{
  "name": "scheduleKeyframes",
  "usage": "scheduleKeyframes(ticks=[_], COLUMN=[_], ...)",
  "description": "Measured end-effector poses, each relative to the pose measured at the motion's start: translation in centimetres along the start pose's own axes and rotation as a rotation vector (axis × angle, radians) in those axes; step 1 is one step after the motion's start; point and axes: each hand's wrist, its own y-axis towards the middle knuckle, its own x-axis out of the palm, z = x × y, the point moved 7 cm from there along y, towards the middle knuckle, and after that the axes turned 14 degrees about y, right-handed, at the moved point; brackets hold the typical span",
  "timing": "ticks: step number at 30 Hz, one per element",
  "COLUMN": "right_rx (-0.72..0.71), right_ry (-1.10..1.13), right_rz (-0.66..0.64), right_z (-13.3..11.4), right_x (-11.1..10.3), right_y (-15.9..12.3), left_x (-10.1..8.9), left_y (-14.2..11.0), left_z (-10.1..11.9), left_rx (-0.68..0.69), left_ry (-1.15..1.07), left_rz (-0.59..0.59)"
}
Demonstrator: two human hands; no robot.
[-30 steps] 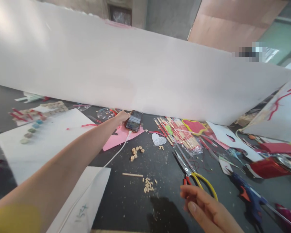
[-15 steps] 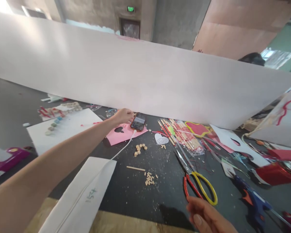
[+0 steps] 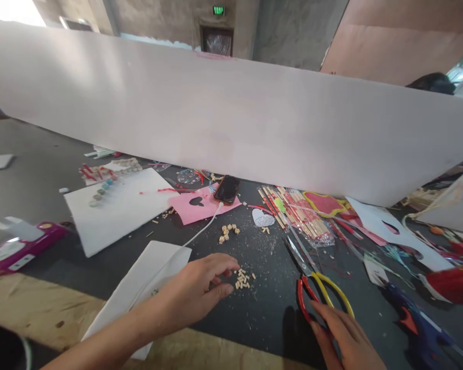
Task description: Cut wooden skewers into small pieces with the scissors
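My left hand (image 3: 204, 285) hovers just left of a small pile of short cut wooden stick pieces (image 3: 243, 280). Its thumb and forefinger are apart, and no object shows between them. At the lower right, my right hand (image 3: 343, 334) has its fingers around the handles of scissors (image 3: 303, 267) with one red and one yellow handle. The scissors lie on the dark table, blades slightly apart and pointing away from me. A small cluster of wooden bead-like pieces (image 3: 228, 232) lies beyond my left hand.
A phone (image 3: 227, 189) with a white cable rests on pink sheet (image 3: 189, 208). Bundled sticks (image 3: 293, 210) and a paper heart (image 3: 262, 218) lie further right. A blue glue gun (image 3: 420, 318) is at far right; white boards (image 3: 116, 205) lie left. A tall white panel (image 3: 231, 118) stands behind.
My left hand has come back from the phone to beside the cut pieces; the phone screen is now dark. My right hand has closed around the scissors' handles. The longer stick is no longer visible.
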Motion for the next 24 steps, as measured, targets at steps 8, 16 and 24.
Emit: scheduleKeyframes(ticks=[8, 16, 24], right_rx=[0.041, 0.060, 0.000], right_ry=[-0.164, -0.109, -0.038], right_rz=[0.133, 0.122, 0.070], right_z=[0.1, 0.6, -1.7], right_x=[-1.9, -2.1, -1.7], right_y=[-3.7, -2.9, -2.1], left_x=[2.3, 3.0, 2.6], left_y=[-1.8, -1.3, 2.8], left_z=[-0.6, 0.2, -1.6], left_rx=[0.045, -0.003, -0.106], left_ry=[0.296, 0.427, 0.651], left_rz=[0.158, 0.223, 0.158])
